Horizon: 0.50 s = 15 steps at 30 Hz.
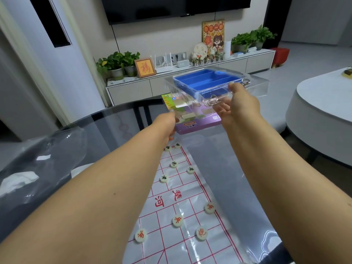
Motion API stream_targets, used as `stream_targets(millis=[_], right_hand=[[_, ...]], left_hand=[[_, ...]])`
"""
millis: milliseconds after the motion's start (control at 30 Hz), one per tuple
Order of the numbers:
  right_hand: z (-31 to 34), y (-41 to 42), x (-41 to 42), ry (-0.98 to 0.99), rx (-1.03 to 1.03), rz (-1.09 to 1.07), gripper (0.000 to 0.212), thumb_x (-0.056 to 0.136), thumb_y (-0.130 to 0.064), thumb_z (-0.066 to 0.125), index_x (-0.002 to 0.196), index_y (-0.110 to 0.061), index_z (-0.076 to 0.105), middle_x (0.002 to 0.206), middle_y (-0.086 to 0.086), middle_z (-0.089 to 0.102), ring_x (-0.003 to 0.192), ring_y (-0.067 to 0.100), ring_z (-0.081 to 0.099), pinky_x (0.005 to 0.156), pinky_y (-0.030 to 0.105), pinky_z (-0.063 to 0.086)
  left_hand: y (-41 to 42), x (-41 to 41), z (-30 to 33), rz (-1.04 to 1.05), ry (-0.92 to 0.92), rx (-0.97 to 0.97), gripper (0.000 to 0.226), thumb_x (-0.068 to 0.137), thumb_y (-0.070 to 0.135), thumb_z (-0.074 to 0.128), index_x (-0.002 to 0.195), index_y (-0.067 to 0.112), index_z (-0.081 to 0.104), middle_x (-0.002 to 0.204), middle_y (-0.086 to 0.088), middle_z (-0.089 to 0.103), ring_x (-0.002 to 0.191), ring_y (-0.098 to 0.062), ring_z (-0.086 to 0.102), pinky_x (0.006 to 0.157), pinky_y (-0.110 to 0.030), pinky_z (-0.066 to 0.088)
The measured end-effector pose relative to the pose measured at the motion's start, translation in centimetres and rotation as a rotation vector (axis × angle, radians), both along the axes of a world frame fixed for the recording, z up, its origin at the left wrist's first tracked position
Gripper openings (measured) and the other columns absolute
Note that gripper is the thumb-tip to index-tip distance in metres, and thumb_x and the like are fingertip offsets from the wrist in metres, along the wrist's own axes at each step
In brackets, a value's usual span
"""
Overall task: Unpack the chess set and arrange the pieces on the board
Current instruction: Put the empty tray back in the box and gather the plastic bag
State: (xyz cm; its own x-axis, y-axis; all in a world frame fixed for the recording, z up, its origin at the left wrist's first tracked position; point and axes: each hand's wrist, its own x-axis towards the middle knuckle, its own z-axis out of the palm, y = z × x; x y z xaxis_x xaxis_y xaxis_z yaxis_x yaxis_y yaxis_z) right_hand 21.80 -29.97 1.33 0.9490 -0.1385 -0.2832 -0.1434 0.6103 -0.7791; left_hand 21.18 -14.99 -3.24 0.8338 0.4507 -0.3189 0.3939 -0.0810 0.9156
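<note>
Glass surface [106, 130] at 12: both hands grip the clear case [200, 92], right fingers [233, 86] nearest, board [182, 206] toward 6.

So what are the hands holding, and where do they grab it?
The right hand grips the clear plastic case with the blue tray at its near edge. The left hand holds the purple box by its left end.

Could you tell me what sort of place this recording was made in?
Most likely a home living room: a wall-mounted television, a low media cabinet carrying potted plants, and a glass table.
</note>
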Motion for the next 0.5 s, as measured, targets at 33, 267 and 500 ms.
stream_targets(millis=[33, 267, 500], right_hand=[[0.0, 0.0, 0.1, 0.002, 0.002, 0.001, 0.010, 0.087, -0.014, 0.062, 0.082, -0.008, 0.055, 0.085, 0.017, 0.067, 0.071, 0.026, 0.064, 0.066, 0.031, 0.057], [-0.3, 0.1, 0.3, 0.000, -0.005, 0.016, 0.011, 0.087, -0.016, 0.062, 0.081, -0.010, 0.055, 0.081, 0.015, 0.066, 0.067, 0.024, 0.063, 0.055, 0.025, 0.052], [-0.3, 0.0, 0.5, 0.001, 0.002, 0.042, 0.012, 0.086, -0.017, 0.063, 0.081, -0.009, 0.055, 0.087, 0.019, 0.065, 0.069, 0.026, 0.060, 0.060, 0.030, 0.052]], left_hand=[[-0.1, 0.3, -0.1, -0.006, 0.011, 0.008, 0.044, 0.101, 0.042, 0.033, 0.105, 0.010, 0.064, 0.086, -0.007, 0.054, 0.059, -0.016, 0.034, 0.055, -0.024, 0.032], [-0.3, 1.5, -1.1, -0.057, 0.072, 0.064, 0.033, 0.097, 0.031, 0.040, 0.091, 0.011, 0.065, 0.085, -0.009, 0.050, 0.052, -0.016, 0.031, 0.050, -0.022, 0.025], [1.2, 1.7, -1.8, -0.007, -0.104, 0.118, 0.021, 0.080, 0.012, 0.070, 0.099, 0.003, 0.070, 0.080, -0.007, 0.057, 0.067, -0.019, 0.047, 0.062, -0.025, 0.039]])
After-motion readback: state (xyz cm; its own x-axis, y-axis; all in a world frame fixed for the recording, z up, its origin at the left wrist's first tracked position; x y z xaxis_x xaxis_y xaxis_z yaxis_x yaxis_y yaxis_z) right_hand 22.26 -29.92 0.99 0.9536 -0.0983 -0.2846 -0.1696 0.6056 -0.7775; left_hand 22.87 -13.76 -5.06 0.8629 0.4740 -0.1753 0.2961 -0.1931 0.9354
